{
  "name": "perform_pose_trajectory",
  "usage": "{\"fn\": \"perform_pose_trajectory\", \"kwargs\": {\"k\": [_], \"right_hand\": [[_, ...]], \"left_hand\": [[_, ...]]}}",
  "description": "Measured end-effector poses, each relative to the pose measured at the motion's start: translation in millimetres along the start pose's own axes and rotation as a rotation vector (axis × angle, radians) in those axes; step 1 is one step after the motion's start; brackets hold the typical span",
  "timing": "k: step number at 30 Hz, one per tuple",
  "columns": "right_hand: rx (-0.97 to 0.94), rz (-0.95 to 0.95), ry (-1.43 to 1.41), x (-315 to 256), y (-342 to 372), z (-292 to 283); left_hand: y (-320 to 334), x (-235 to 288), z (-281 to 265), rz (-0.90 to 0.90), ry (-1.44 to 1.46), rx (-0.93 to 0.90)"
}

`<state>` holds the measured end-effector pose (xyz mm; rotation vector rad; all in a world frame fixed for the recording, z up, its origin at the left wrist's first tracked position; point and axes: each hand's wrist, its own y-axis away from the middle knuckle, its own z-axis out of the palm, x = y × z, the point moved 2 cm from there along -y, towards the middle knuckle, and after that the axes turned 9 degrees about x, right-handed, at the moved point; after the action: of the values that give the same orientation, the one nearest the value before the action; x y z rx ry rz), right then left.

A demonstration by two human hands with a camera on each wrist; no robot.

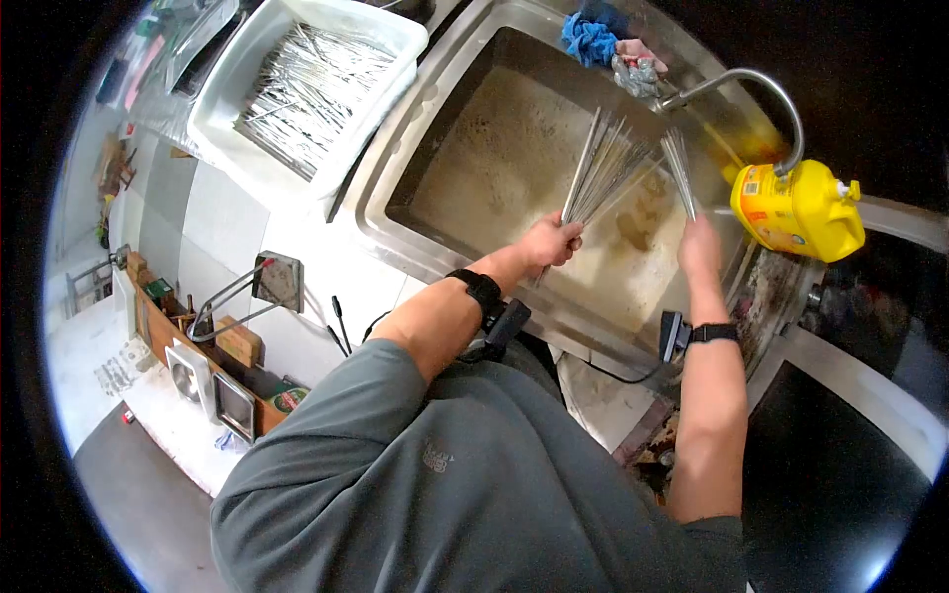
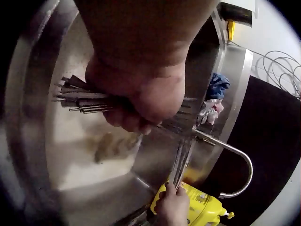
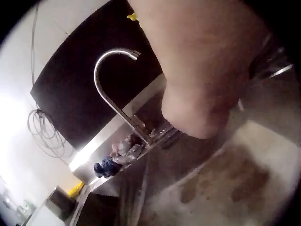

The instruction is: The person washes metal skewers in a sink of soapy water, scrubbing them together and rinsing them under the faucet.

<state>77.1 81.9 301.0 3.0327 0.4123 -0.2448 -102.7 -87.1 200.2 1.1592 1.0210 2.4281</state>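
Over the steel sink, my left hand grips a thick bundle of metal skewers, whose far ends fan out. Their near ends stick out below the fist in the left wrist view. To the right, my right hand holds a thinner, tighter bundle of skewers, pointing up and slightly left. The two bundles stand close together over the basin. In the right wrist view the right hand mostly hides its fingers, with part of the bundle showing past it.
A white tub full of skewers stands left of the sink. A curved tap arches over the right rim beside a yellow jug. A blue cloth and crumpled plastic lie on the back ledge. Brown stains mark the basin floor.
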Motion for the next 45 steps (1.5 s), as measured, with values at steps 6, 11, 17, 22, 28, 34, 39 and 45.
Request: {"fn": "perform_pose_trajectory", "kwargs": {"k": [6, 11, 17, 22, 28, 34, 39, 45], "right_hand": [[-0.031, 0.116, -0.509, 36, 36, 23], [-0.217, 0.440, -1.041, -10, 68, -5], [-0.191, 0.389, -1.126, -31, 69, -11], [-0.148, 0.259, -1.030, -40, 64, -15], [-0.120, 0.165, -0.980, -23, 56, 8], [-0.127, -0.018, -0.769, -22, 64, 19], [-0.098, -0.040, -0.710, -25, 76, 14], [0.003, -0.122, -0.542, -23, 76, 10]], "left_hand": [[10, 18, 3, 0.044, 0.094, -0.102], [19, 15, 16, 0.054, 0.169, -0.166], [33, 32, 25, 0.118, 0.228, -0.093], [47, 52, 26, 0.202, 0.243, 0.006], [56, 69, 47, 0.277, 0.163, 0.194], [23, 78, 86, 0.334, 0.233, 0.258], [15, 76, 96, 0.427, 0.050, 0.495], [-9, 69, 91, 0.465, 0.120, 0.543]]}}
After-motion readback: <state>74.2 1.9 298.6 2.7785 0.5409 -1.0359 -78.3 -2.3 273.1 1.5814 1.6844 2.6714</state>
